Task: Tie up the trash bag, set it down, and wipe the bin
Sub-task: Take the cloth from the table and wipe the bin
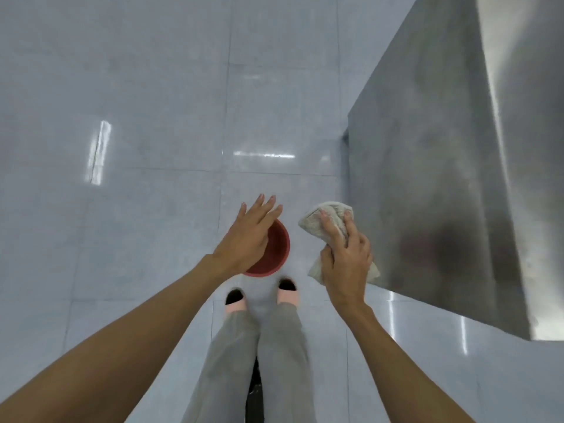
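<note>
Careful: left hand (247, 236) hovers flat-fingered over the bin (276, 251); right hand (343, 264) bunches the rag (317, 222), could drop it.

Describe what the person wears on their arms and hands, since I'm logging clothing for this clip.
Both forearms are bare up to the frame edge, with no sleeves in view. The left hand and right hand carry no gloves, and no rings, watch or wristbands show. Lower down, the person wears loose grey trousers and pale pink open-toed slippers over black socks.
</note>
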Available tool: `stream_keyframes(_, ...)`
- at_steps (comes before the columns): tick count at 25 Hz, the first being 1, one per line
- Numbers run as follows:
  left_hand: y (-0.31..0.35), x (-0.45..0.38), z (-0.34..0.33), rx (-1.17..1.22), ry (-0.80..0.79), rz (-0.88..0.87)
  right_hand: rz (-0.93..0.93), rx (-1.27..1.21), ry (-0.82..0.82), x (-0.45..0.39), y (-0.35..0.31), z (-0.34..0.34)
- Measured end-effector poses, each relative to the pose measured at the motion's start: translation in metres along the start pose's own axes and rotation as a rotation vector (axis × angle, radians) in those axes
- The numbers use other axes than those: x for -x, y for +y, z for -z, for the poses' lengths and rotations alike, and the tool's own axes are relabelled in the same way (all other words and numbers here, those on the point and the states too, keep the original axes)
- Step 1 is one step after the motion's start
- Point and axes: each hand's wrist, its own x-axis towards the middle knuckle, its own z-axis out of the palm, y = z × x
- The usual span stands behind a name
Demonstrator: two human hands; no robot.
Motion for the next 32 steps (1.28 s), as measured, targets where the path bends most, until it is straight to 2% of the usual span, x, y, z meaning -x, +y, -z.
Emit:
stream_keyframes(2,-0.057,0.014,-0.055,-0.009,-0.063,0.043,0.022,0.012,-0.113,-0.007,0.012,-0.071)
stream_keyframes(7,-0.171,0.022,-0.221,-0.051,-0.130,0.120,0.144,0.086,-0.252,-0.027,0.077,-0.245)
stream_keyframes(10,-0.220,0.013,-0.306,-0.024,-0.181,0.106,0.256,0.106,-0.252,-0.039,0.121,-0.332)
stream_keyframes(12,-0.242,0.011,-0.340,-0.025,-0.176,0.054,0.348,0.087,-0.195,-0.043,0.142,-0.371)
stream_keyframes(15,-0.259,0.013,-0.364,-0.198,-0.062,-0.144,0.423,0.051,-0.034,-0.046,0.164,-0.412)
stream_keyframes(18,-0.275,0.013,-0.383,-0.201,0.113,-0.326,0.477,-0.052,0.109,-0.046,0.180,-0.441)
stream_keyframes(24,-0.301,0.006,-0.411,-0.335,0.401,-0.584,0.619,-0.256,0.289,-0.056,0.203,-0.472)
stream_keyframes(28,-0.300,0.007,-0.422,-0.414,0.531,-0.597,0.652,-0.350,0.349,-0.055,0.201,-0.475)
stream_keyframes(32,-0.292,-0.002,-0.422,-0.384,0.668,-0.506,0.620,-0.412,0.374,-0.069,0.195,-0.469)
